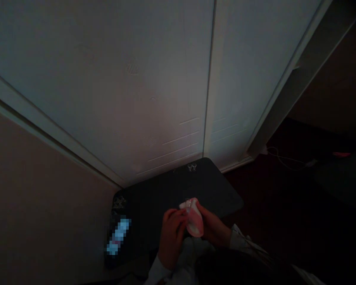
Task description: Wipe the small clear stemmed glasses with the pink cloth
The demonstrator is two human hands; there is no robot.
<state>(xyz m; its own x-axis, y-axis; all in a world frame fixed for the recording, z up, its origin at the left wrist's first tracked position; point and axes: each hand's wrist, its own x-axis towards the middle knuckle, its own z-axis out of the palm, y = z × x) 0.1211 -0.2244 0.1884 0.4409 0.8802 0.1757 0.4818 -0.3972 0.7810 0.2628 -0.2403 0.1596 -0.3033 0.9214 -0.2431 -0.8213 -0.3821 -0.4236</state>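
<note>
Head view: I judge the handling under way and unfinished, with the pink-and-white object [195,222] held up at the near side of the dark surface [166,188].
The right hand [214,226] has its fingers closed around it; the left hand [172,231] bends its fingers against it, grip unclear to me. It looks smooth, rounded, faintly glossy; the surface, round-cornered; the pale panels [154,83], ridged.

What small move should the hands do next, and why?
Perhaps the left hand could shift its touch slightly while the right hand steadies the pink-and-white item: the right hand holds one side, and the left one meets the other. Dim light hides the finer details.
</note>
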